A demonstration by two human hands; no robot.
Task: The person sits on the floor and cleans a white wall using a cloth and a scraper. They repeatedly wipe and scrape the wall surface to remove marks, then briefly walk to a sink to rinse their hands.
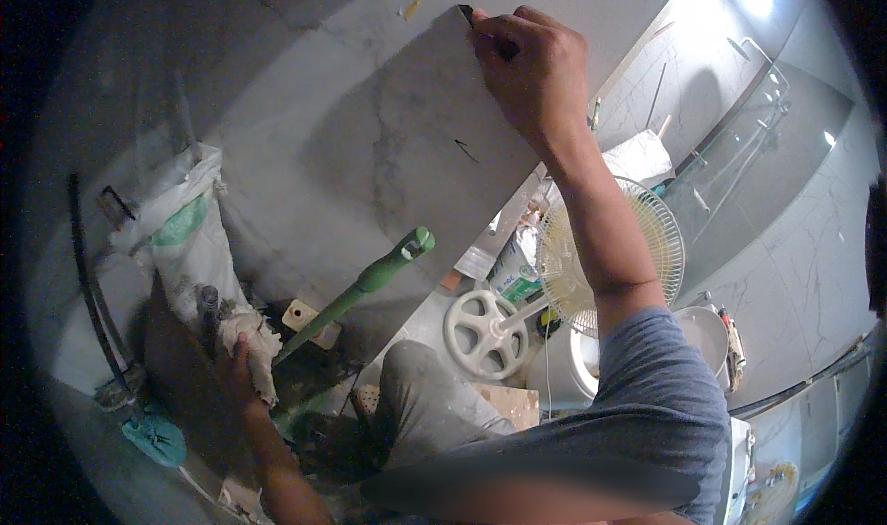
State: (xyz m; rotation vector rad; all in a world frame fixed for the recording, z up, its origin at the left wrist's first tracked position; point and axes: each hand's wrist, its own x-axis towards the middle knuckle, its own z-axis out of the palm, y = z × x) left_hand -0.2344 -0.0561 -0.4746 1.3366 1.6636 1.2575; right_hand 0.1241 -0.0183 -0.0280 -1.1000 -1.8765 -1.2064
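My right hand (534,74) is raised at the grey marble-patterned wall panel (416,128), fingers closed in a pinch. From its fingertips pokes the end of a small dark flat piece (466,14), close to the panel; its kind does not show. A short black pen mark is drawn on the panel below. Low on the left, my left hand (242,374) is wrapped around a crumpled whitish rag or paper (251,338), partly in shadow. Beside it, a green pole (370,280) with a hooked top leans up at a slant.
A white woven sack (189,248) stands against the wall at left, near a black strip (88,285) and a teal cloth bundle (155,439). To the right are a pedestal fan (647,238), its round base (485,334), a toilet (582,363) and a basin (702,340).
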